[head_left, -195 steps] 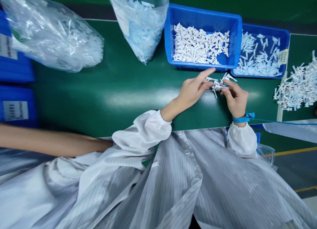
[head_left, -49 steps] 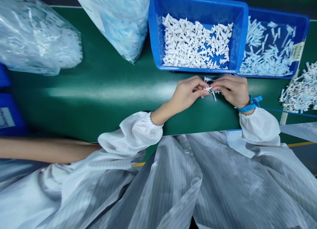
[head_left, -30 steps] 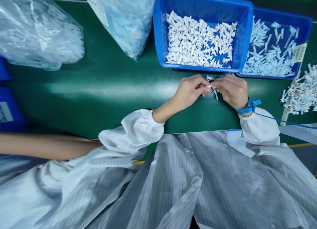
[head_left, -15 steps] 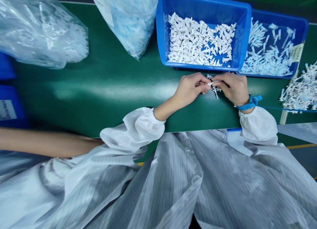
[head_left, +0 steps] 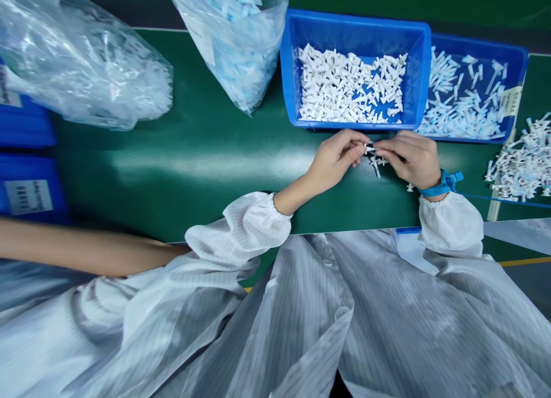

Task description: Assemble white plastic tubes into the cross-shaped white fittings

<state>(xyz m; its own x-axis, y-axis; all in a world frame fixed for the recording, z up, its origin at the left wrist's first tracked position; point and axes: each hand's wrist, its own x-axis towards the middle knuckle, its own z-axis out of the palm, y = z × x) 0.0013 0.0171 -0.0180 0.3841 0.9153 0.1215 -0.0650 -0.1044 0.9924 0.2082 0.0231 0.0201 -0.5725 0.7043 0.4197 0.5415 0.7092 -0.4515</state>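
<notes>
The small white piece [head_left: 369,149] sits at the fingertips of both hands, above the worktop [head_left: 215,186] and between its near and far edges, probably held there so its narrow ends can be seen and turned; whether a second part is joined to it is too small to tell. Loose pieces [head_left: 377,165] lie just under the grasp, and the white-filled blue bin [head_left: 357,125] stands right beyond, toward the far edge, likely to keep the reach short. The left hand [head_left: 333,157] pinches from its side with thumb and forefinger, wrist angled in from the near edge; the right hand [head_left: 417,157] meets it palm down, fingers curled and pinching, blue wristband [head_left: 443,183] behind.
</notes>
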